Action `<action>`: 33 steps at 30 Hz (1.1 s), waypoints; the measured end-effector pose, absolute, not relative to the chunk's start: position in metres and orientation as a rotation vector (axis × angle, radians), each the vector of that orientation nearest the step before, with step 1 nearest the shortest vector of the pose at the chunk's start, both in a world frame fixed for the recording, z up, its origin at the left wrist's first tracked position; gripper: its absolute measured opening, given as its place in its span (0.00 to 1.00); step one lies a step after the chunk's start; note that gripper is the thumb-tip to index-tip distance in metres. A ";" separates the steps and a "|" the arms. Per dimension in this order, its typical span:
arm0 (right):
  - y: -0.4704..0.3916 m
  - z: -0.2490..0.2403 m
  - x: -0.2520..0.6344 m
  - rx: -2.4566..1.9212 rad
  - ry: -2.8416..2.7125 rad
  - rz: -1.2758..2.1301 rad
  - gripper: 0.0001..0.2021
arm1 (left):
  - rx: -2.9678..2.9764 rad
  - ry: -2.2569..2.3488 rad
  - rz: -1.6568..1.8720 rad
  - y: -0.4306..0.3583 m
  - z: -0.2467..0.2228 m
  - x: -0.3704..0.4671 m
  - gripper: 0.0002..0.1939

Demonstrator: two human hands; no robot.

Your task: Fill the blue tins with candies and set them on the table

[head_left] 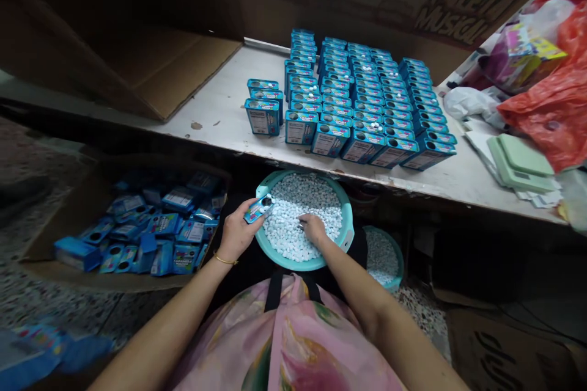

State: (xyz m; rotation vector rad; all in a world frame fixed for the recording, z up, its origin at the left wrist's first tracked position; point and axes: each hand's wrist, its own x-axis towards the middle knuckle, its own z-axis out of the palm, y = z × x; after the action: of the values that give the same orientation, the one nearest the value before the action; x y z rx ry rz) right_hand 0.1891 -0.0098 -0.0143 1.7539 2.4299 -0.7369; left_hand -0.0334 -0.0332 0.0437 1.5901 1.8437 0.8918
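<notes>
My left hand [236, 232] is closed around a small blue candy box [258, 209], tilted over the left rim of a turquoise basin [347, 214]. A dark round opening shows at the box's upper end. Small white candies [293, 238] fill much of the basin, which rests at my lap. Fingers pinched together, my right hand [313, 230] reaches down into the candies at the basin's middle. A small dark or metallic bit shows at its fingertips, too small to name.
Rows of upright blue boxes [367, 104] stand on the white table [211, 128]. At left, a carton [137, 281] holds many loose blue boxes. A second basin [398, 256] of candies sits lower right. A green scale [523, 156] and red plastic bags [545, 104] lie at right.
</notes>
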 end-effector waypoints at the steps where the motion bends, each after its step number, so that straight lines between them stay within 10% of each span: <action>1: -0.009 -0.015 0.192 1.803 2.444 -0.832 0.16 | 1.578 1.843 0.902 -0.034 0.044 -0.035 0.23; 10: 0.006 0.069 0.243 1.841 2.585 -1.111 0.13 | 1.636 1.814 0.885 -0.030 0.045 -0.020 0.23; 19: 0.007 0.164 0.212 1.519 2.445 -0.302 0.14 | 1.836 1.741 0.813 -0.034 0.041 0.004 0.23; 33: -0.002 0.185 0.200 1.412 2.496 -0.109 0.12 | 1.875 1.671 0.830 -0.035 0.046 0.001 0.23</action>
State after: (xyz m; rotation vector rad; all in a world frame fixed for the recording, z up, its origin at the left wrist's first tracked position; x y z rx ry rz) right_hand 0.1998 -0.0021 0.1848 1.4124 2.4955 -0.1092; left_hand 0.0008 -0.0349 0.0464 1.8749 1.6709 0.8300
